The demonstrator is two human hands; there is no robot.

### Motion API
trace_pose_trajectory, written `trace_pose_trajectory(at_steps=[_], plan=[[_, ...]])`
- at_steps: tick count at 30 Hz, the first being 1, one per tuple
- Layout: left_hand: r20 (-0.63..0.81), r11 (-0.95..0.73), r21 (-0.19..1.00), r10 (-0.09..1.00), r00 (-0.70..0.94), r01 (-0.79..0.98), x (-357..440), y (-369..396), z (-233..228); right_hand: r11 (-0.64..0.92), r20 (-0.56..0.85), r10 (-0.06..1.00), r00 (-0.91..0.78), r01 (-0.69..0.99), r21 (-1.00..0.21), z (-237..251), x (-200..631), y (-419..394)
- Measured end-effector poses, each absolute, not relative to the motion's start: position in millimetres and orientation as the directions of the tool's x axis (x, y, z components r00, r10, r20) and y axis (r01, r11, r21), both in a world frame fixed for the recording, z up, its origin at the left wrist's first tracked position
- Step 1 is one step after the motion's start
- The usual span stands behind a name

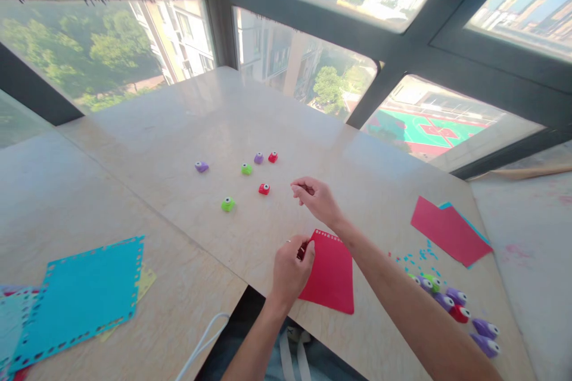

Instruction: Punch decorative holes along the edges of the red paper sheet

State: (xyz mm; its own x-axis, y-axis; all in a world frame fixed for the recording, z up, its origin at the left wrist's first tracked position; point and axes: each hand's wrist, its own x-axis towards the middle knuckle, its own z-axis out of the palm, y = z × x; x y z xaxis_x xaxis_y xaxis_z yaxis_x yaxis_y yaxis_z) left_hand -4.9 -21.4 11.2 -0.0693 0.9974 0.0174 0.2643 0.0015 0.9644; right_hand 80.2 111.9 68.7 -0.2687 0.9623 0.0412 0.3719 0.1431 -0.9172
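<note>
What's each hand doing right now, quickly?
Left hand: curled at the edge of the nearer red sheet; can't tell whether it grips anything.
Right hand: curled, nothing visibly held; can't tell if fully closed.

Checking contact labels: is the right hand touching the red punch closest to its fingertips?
Apart. The head view plainly shows bare tabletop between the curled right hand and that red punch.

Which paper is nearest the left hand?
The red sheet, holes along its top edge, by the left hand; the blue sheet lies far left, the other red sheet far right.
</note>
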Motion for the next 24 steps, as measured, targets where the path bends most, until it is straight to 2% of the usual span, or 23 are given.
trace_pose_trajectory(at_steps=[4, 8, 11, 16, 24], plan=[[0.025, -0.005, 0.950, 0.998, -0.059, 0.313, -5, -21, 10, 0.235, 0.066, 0.934, -0.350, 0.467, -0.852, 60, 60, 125], [0.020, -0.003, 0.942, 0.999, -0.047, 0.335, -5, -21, 10, 0.389, 0.045, 0.868, -0.494, 0.621, -0.680, 54, 45, 137], [0.022, -0.008, 0.947, 0.999, -0.041, 0.321, -5, -21, 10, 0.467, -0.018, 0.813, -0.582, 0.670, -0.577, 48, 35, 143], [0.025, -0.016, 0.958, 0.999, -0.029, 0.286, -5, -21, 11, 0.485, -0.104, 0.805, -0.585, 0.748, -0.452, 44, 22, 143], [-0.001, 0.008, 0.963, 1.000, -0.027, 0.271, -6, -21, 12, 0.470, -0.089, 0.837, -0.540, 0.793, -0.387, 45, 20, 140]])
